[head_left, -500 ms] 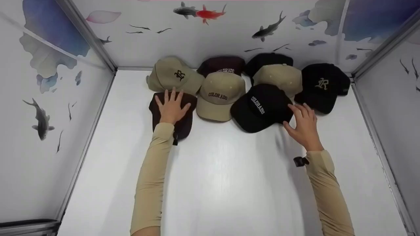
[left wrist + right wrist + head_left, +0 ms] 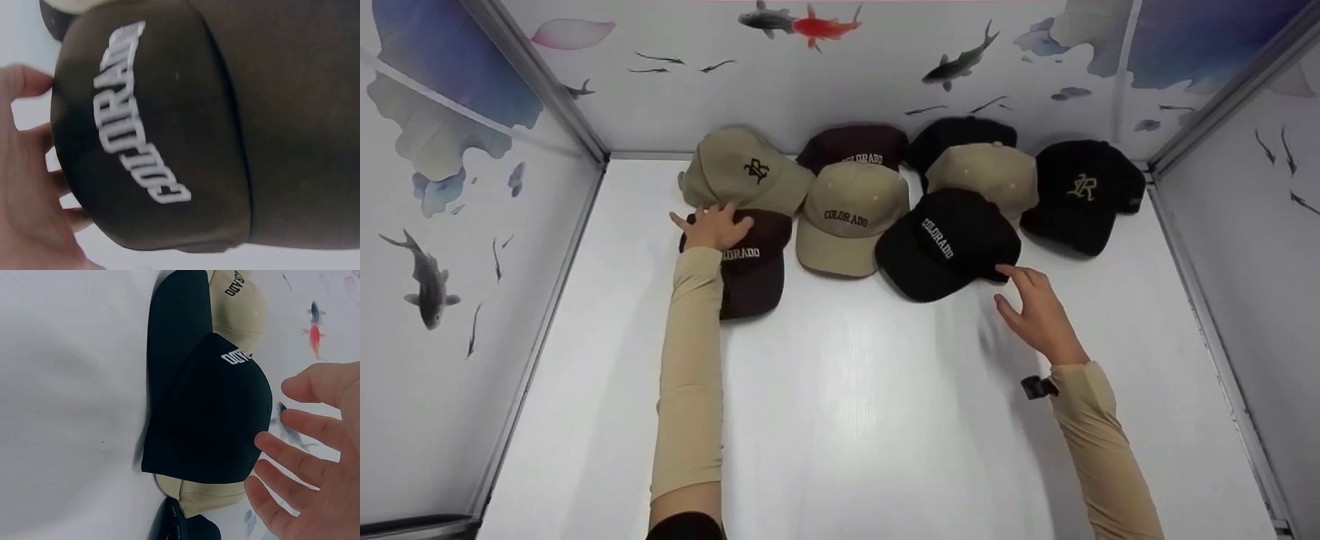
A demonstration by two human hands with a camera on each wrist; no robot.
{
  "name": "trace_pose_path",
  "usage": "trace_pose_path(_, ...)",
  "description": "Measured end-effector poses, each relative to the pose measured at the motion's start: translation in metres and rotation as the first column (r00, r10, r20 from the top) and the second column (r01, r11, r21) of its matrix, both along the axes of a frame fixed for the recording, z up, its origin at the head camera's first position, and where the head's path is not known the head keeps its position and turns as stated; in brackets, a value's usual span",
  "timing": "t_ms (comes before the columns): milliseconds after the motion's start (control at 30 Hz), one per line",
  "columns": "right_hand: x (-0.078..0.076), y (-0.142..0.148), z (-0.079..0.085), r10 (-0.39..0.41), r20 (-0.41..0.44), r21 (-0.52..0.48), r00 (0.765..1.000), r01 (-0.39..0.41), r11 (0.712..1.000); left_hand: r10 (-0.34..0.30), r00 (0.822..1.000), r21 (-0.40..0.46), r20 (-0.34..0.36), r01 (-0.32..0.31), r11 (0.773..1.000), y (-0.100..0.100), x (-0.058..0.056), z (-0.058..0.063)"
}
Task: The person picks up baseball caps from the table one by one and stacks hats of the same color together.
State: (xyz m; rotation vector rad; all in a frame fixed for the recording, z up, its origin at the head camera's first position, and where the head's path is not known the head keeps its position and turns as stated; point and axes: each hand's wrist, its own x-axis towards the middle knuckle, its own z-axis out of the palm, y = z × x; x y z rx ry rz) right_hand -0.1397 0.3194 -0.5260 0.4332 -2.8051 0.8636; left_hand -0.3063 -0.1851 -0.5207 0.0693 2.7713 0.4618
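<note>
A dark maroon cap (image 2: 757,285) with white COLORADO lettering lies at the front left, its brim towards the person. My left hand (image 2: 711,226) is spread over the back of its crown. In the left wrist view the thumb (image 2: 35,82) touches the crown's edge, and the other fingertips are partly hidden behind it. A black COLORADO cap (image 2: 960,244) leans on a beige cap (image 2: 986,172) at the front right. Beside its right edge is my right hand (image 2: 1039,311), fingers loosely extended and apart. Whether its fingertips touch the black cap is unclear.
A beige cap with an R emblem (image 2: 735,169), a beige COLORADO cap (image 2: 851,217), a maroon cap (image 2: 851,142), a black cap (image 2: 971,131) and a black R cap (image 2: 1084,195) crowd together along the back wall (image 2: 840,82). Printed panels stand at both sides.
My left hand has shifted left and back over the maroon cap, uncovering part of its lettering. The right hand has drawn slightly towards the person. The head view has shifted a little.
</note>
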Motion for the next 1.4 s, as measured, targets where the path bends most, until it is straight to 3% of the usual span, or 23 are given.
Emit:
trace_pose_path(167, 0.003, -0.003, -0.002, 0.008, 0.004, -0.014, 1.000, -0.008, 1.000, 0.000, 1.000, 0.086, 0.018, -0.001, 0.996, -0.021, 0.000, 0.001)
trace_pose_path(333, 0.006, -0.003, -0.005, 0.033, -0.024, -0.019, 0.999, -0.033, 0.999, -0.036, 0.998, 0.189, -0.060, 0.047, 0.981, -0.039, 0.001, 0.008)
trace_pose_path(600, 0.010, -0.005, -0.009, 0.045, -0.031, -0.042, 0.999, -0.046, 0.998, -0.123, 0.992, 0.340, -0.002, 0.116, 0.933, -0.042, 0.012, 0.037)
trace_pose_path(767, 0.013, -0.006, -0.009, 0.050, -0.019, -0.055, 0.999, -0.051, 0.997, -0.197, 0.980, 0.363, -0.017, 0.190, 0.912, -0.041, 0.025, 0.056)
trace_pose_path(933, 0.017, -0.007, -0.008, 0.054, -0.007, -0.063, 0.999, -0.054, 0.997, -0.314, 0.949, 0.376, 0.000, 0.291, 0.879, -0.040, 0.043, 0.080)
trace_pose_path(1067, 0.020, -0.007, -0.008, 0.056, -0.004, -0.067, 0.998, -0.056, 0.996, -0.410, 0.912, 0.454, 0.018, 0.357, 0.816, -0.039, 0.055, 0.098)
trace_pose_path(1167, 0.022, -0.008, -0.009, 0.062, -0.002, -0.073, 0.998, -0.062, 0.995, -0.492, 0.869, 0.483, 0.056, 0.408, 0.774, -0.038, 0.063, 0.110)
trace_pose_path(1300, 0.024, -0.010, -0.009, 0.077, 0.005, -0.093, 0.997, -0.076, 0.993, -0.564, 0.812, 0.473, 0.151, 0.441, 0.762, -0.036, 0.073, 0.122)
trace_pose_path(1400, 0.025, -0.012, -0.009, 0.080, 0.020, -0.100, 0.997, -0.078, 0.992, -0.587, 0.787, 0.460, 0.190, 0.457, 0.761, -0.034, 0.076, 0.121)
